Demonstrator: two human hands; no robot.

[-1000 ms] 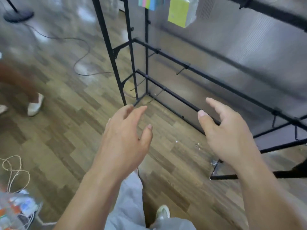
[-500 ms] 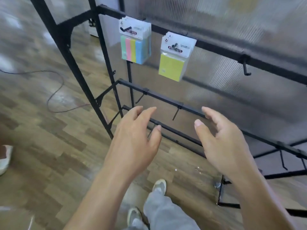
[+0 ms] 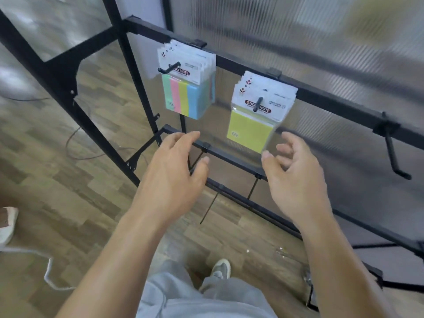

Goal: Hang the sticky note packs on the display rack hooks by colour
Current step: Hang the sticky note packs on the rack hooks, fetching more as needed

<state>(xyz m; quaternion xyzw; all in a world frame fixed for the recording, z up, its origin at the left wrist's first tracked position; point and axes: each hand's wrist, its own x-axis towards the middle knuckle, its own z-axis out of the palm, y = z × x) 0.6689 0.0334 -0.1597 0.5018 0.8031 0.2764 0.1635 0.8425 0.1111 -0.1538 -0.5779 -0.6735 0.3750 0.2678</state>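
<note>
With the left hand [image 3: 172, 177] and right hand [image 3: 296, 177] empty and loosely spread, the multicolour packs [image 3: 188, 97] and yellow packs [image 3: 250, 131] hang just above them; a careless upward reach might nudge the yellow packs off their hook [image 3: 258, 104].

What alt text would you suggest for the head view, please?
A left hand and right hand hover open before a black display rack. Multicolour sticky note packs hang on one hook, yellow packs on the next; a third hook is empty.

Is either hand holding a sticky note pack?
No, the left hand and right hand are both empty, below the hanging yellow pack.
</note>
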